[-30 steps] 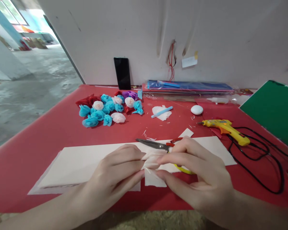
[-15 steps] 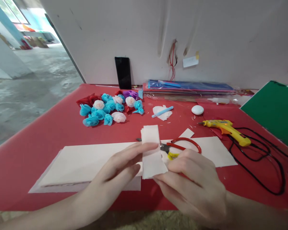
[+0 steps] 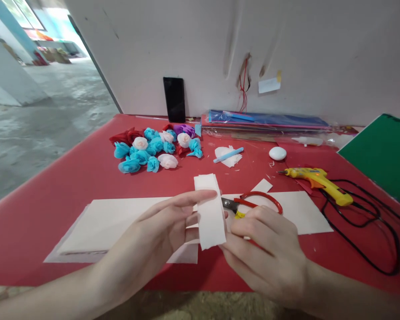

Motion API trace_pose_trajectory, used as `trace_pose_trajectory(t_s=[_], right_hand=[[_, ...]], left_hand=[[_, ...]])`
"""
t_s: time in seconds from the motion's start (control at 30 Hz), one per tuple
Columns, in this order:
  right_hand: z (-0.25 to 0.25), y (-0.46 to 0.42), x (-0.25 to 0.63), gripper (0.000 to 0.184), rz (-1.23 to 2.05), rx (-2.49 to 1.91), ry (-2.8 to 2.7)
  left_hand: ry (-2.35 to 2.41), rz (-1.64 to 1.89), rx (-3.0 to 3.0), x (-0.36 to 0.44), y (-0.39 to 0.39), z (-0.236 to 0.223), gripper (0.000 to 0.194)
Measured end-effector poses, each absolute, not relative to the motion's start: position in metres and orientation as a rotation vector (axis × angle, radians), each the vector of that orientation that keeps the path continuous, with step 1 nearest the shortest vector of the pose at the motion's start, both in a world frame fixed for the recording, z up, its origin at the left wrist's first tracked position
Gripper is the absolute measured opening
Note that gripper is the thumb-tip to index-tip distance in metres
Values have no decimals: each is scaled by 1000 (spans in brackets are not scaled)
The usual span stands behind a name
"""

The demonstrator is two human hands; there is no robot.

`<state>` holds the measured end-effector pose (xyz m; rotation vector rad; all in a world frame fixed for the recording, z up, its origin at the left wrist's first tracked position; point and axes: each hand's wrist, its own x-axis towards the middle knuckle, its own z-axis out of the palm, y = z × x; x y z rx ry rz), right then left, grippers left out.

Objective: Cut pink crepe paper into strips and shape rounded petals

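Observation:
A narrow stack of folded white paper strips [image 3: 210, 222] stands upright between my hands. My left hand [image 3: 153, 235] has it pinched, the index finger across the front and other fingers behind. At its lower right edge, my right hand [image 3: 266, 258] is closed with curled fingers on the corner; the fingertips are partly hidden. Just beyond my right hand lie scissors with red handles [image 3: 280, 205], a yellow piece [image 3: 240, 214] beside them. Underneath are long white paper sheets [image 3: 96, 222], spread flat across the red table [image 3: 86, 178].
Blue, white, red and purple paper flowers [image 3: 153, 149] are heaped at the back left. A black phone [image 3: 174, 100] leans on the wall. At right are a yellow glue gun [image 3: 320, 180] with its black cord, a white egg-shaped object [image 3: 278, 154] and a green board [image 3: 383, 155].
My left hand has turned, so more of its palm and fingers behind the paper show. The strips have tilted slightly, and their flared lower right corner now lies straighter. The view has shifted a little.

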<state>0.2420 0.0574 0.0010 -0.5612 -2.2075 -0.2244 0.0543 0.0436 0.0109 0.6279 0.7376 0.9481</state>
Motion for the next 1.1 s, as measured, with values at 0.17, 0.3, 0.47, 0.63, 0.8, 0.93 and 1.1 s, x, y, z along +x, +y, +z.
trace_pose_trajectory(t_s=[0.17, 0.3, 0.47, 0.63, 0.8, 0.93, 1.1], right_hand=[[3, 59, 242, 11, -161, -554, -2205], [1, 61, 245, 11, -112, -523, -2253], [-3, 62, 246, 11, -132, -469, -2287], [-2, 62, 246, 11, -124, -469, -2280], [0, 61, 246, 11, -114, -455, -2279], [-1, 62, 246, 16, -88, -446, -2280], [-3, 62, 246, 12, -86, -446, -2303]], left_hand=[[742, 924, 572, 54, 47, 10, 28], [767, 910, 568, 55, 48, 11, 27], [751, 906, 573, 55, 49, 11, 28], [768, 903, 592, 55, 51, 12, 28], [780, 914, 574, 56, 49, 15, 27], [744, 928, 546, 58, 48, 18, 31], [743, 950, 558, 58, 49, 17, 30]])
